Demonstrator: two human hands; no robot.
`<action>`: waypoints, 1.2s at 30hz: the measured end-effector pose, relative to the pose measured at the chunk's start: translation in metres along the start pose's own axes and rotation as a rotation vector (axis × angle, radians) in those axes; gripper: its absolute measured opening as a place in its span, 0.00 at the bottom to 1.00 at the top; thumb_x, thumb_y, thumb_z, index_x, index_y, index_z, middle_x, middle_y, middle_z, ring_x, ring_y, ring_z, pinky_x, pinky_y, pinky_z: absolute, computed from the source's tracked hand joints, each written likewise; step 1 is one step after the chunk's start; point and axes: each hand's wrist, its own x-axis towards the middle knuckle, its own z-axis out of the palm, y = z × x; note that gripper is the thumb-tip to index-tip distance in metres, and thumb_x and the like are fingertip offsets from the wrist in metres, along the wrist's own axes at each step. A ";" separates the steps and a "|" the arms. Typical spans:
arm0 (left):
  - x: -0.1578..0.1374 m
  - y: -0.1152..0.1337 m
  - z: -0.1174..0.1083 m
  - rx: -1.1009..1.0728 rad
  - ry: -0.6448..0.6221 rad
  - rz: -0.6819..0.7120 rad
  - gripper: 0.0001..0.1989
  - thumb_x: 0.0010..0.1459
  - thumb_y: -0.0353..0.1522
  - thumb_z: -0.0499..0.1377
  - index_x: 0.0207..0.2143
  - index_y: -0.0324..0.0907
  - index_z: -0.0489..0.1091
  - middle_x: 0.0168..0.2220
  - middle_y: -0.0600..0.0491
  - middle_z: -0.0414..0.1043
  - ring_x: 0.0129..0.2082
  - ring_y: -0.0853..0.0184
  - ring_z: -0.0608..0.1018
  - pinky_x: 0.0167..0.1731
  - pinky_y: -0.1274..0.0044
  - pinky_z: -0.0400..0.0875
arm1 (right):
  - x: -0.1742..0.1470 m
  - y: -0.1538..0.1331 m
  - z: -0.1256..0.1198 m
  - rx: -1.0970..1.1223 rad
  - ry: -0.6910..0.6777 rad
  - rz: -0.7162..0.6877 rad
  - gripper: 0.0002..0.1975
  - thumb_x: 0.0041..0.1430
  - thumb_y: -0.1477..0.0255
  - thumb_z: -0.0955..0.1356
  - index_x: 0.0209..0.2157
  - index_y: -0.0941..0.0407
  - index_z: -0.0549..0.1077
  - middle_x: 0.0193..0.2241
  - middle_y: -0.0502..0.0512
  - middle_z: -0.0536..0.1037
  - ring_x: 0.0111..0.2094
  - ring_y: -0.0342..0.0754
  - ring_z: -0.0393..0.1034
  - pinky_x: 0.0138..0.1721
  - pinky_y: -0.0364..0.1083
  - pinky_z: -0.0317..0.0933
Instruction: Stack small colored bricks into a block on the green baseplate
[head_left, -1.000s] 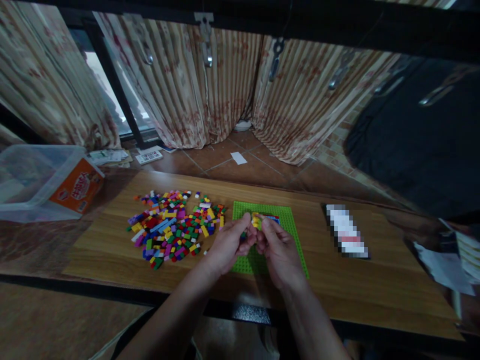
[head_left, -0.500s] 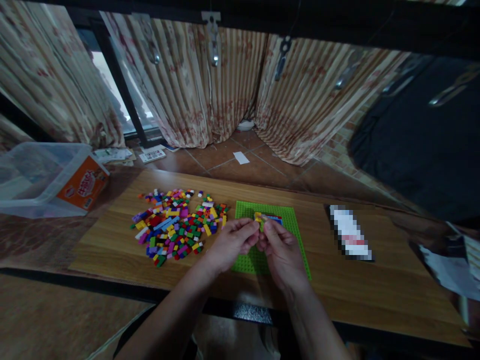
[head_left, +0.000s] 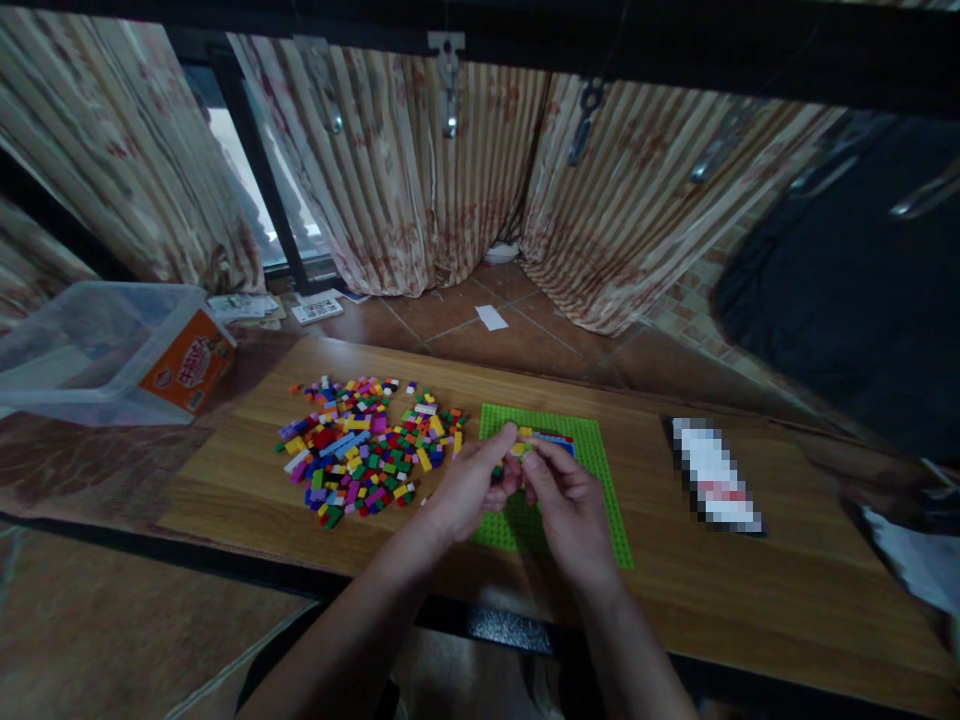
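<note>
Over the green baseplate [head_left: 600, 470] my two hands meet fingertip to fingertip. A small yellow toy brick [head_left: 520, 450] shows between them. The thumb and fingers of my right hand [head_left: 574, 500] pinch it from the right. My left hand [head_left: 469, 490] is closed against its left side, thumb raised and fingers curled; a dark spot inside that grip is too small to name. Just behind the fingers, a row of joined bricks [head_left: 555, 440] in blue, red and yellow sits on the baseplate, partly hidden by my right hand.
A spread of loose, many-coloured bricks [head_left: 367, 450] lies left of the baseplate on the wooden table [head_left: 247, 440]. Beyond the table's left end stands a clear plastic bin [head_left: 97, 385] with an orange label. A blurred-out flat object [head_left: 716, 475] rests at the right.
The view has shifted slightly, so the table appears further right. My left thumb has lifted off the yellow brick, and my right fingers now cover more of it.
</note>
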 end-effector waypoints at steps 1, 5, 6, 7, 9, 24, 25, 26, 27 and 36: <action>0.001 -0.002 0.000 0.026 0.012 0.019 0.26 0.52 0.52 0.59 0.19 0.39 0.62 0.15 0.60 0.56 0.12 0.80 0.52 0.15 0.81 0.40 | 0.000 -0.001 0.000 -0.025 -0.005 -0.017 0.13 0.59 0.61 0.68 0.40 0.54 0.77 0.23 0.47 0.72 0.24 0.42 0.62 0.27 0.43 0.58; 0.005 -0.007 -0.001 0.115 0.033 0.076 0.26 0.51 0.53 0.59 0.19 0.40 0.62 0.14 0.60 0.56 0.13 0.78 0.54 0.15 0.80 0.42 | -0.002 -0.005 0.000 -0.073 -0.019 -0.026 0.13 0.60 0.61 0.68 0.41 0.53 0.77 0.24 0.47 0.72 0.24 0.43 0.64 0.27 0.43 0.59; 0.005 -0.007 -0.001 0.133 0.026 0.089 0.26 0.52 0.53 0.59 0.19 0.40 0.62 0.14 0.60 0.56 0.13 0.78 0.55 0.15 0.80 0.43 | -0.002 -0.005 -0.001 -0.075 -0.025 -0.020 0.13 0.60 0.61 0.68 0.41 0.53 0.77 0.24 0.48 0.72 0.24 0.43 0.63 0.27 0.43 0.58; 0.005 -0.007 -0.001 0.149 0.017 0.103 0.26 0.52 0.52 0.59 0.18 0.40 0.62 0.14 0.60 0.55 0.13 0.77 0.55 0.15 0.79 0.44 | -0.002 -0.005 -0.002 -0.072 -0.031 -0.014 0.13 0.60 0.60 0.68 0.41 0.53 0.77 0.23 0.48 0.72 0.24 0.43 0.63 0.26 0.43 0.58; 0.004 -0.006 0.000 0.170 -0.005 0.128 0.26 0.53 0.52 0.58 0.17 0.41 0.61 0.14 0.60 0.55 0.13 0.77 0.56 0.15 0.79 0.45 | -0.002 -0.004 -0.004 -0.053 -0.053 -0.002 0.13 0.60 0.60 0.68 0.40 0.53 0.78 0.23 0.48 0.72 0.23 0.42 0.61 0.25 0.43 0.56; -0.001 0.010 -0.005 -0.044 0.003 0.063 0.17 0.53 0.43 0.59 0.22 0.40 0.62 0.16 0.61 0.56 0.13 0.80 0.50 0.15 0.82 0.39 | -0.001 -0.007 -0.015 0.320 -0.008 0.157 0.12 0.53 0.65 0.73 0.39 0.53 0.78 0.25 0.49 0.74 0.25 0.41 0.64 0.26 0.42 0.57; -0.001 0.016 -0.011 -0.067 0.025 0.060 0.15 0.52 0.41 0.58 0.23 0.40 0.62 0.16 0.61 0.56 0.13 0.80 0.49 0.15 0.82 0.38 | 0.000 -0.009 -0.018 0.316 0.020 0.142 0.12 0.52 0.65 0.73 0.39 0.52 0.77 0.26 0.50 0.75 0.25 0.42 0.64 0.26 0.43 0.58; -0.001 0.023 -0.017 -0.081 0.045 0.053 0.13 0.52 0.39 0.58 0.23 0.40 0.62 0.17 0.60 0.56 0.13 0.81 0.48 0.15 0.82 0.38 | 0.002 -0.011 -0.022 0.310 0.057 0.125 0.12 0.52 0.65 0.73 0.39 0.53 0.77 0.26 0.50 0.76 0.25 0.42 0.65 0.27 0.43 0.58; -0.002 0.030 -0.024 -0.083 0.091 0.062 0.12 0.51 0.38 0.57 0.23 0.39 0.62 0.17 0.60 0.56 0.13 0.81 0.48 0.15 0.82 0.38 | 0.004 -0.012 -0.028 0.295 0.100 0.107 0.12 0.51 0.65 0.73 0.38 0.53 0.77 0.27 0.50 0.76 0.24 0.42 0.65 0.27 0.44 0.59; 0.002 0.061 -0.084 0.545 0.604 0.254 0.08 0.47 0.34 0.53 0.19 0.41 0.61 0.15 0.59 0.55 0.15 0.75 0.55 0.17 0.80 0.46 | 0.016 0.002 -0.092 -0.229 0.378 0.090 0.19 0.49 0.61 0.73 0.41 0.56 0.76 0.30 0.56 0.80 0.28 0.48 0.72 0.32 0.49 0.66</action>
